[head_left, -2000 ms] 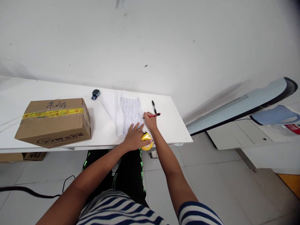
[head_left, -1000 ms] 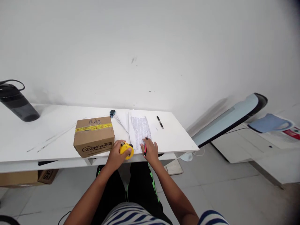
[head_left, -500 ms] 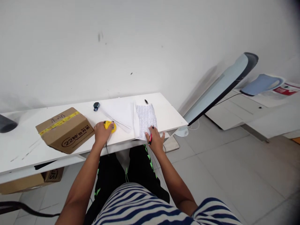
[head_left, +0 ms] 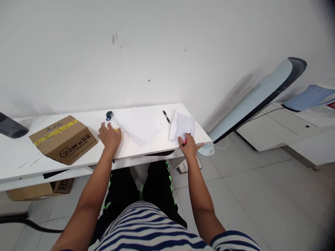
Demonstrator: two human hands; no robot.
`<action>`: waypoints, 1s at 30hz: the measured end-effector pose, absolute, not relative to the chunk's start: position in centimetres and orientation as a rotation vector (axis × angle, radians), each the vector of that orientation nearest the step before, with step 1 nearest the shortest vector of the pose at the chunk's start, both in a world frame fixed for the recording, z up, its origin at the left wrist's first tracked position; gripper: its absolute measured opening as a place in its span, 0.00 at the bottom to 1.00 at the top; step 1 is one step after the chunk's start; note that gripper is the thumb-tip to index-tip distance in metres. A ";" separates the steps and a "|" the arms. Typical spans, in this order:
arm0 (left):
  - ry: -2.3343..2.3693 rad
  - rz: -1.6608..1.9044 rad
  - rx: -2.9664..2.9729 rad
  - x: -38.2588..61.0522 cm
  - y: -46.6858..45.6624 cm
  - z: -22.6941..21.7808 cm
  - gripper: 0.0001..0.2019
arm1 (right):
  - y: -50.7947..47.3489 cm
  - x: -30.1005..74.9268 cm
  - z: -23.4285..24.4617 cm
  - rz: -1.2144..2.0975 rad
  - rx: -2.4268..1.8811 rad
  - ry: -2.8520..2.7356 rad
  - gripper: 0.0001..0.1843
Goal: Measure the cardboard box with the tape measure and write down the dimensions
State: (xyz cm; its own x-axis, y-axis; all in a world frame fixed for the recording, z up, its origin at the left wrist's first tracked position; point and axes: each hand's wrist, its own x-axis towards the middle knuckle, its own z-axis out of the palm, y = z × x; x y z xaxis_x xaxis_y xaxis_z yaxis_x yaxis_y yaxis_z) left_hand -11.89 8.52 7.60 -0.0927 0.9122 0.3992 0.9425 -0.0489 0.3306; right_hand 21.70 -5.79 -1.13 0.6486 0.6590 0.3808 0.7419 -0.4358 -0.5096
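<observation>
My left hand [head_left: 110, 138] is closed over a yellow tape measure [head_left: 116, 130], only a sliver of which shows between finger and thumb. My right hand [head_left: 188, 146] grips a red and black pen [head_left: 184, 142] while resting on the lower edge of a notebook [head_left: 184, 124] with written-on pages, near the table's right end. Between the hands lie a white sheet [head_left: 150, 127] and a thin clear strip [head_left: 134, 135]. A black pen [head_left: 166, 117] rests just left of the notebook.
A cardboard box [head_left: 64, 139] with yellow tape stands on the white table [head_left: 125, 153] at left. Behind my left hand is a dark watch [head_left: 109, 115]. A tall pale board with a dark edge [head_left: 251, 101] leans by the table's right end. Another carton [head_left: 39, 191] sits below.
The notebook has slid right along the table with my right hand, uncovering more of the black pen. My left hand has shifted left and now covers most of the tape measure.
</observation>
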 end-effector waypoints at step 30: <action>-1.192 -0.644 -3.261 -14.7 -1.7 3.4 0.21 | -2.2 11.8 3.2 -0.041 -2.242 -1.888 0.17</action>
State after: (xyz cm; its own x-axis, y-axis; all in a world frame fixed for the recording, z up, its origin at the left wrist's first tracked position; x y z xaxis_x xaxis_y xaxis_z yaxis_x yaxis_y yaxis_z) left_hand -14.69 -1.75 3.40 0.7167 0.6692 0.1962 0.5306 -0.7058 0.4693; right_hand 11.81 -2.23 3.24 0.1793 0.9714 0.1555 0.9772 -0.1577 -0.1422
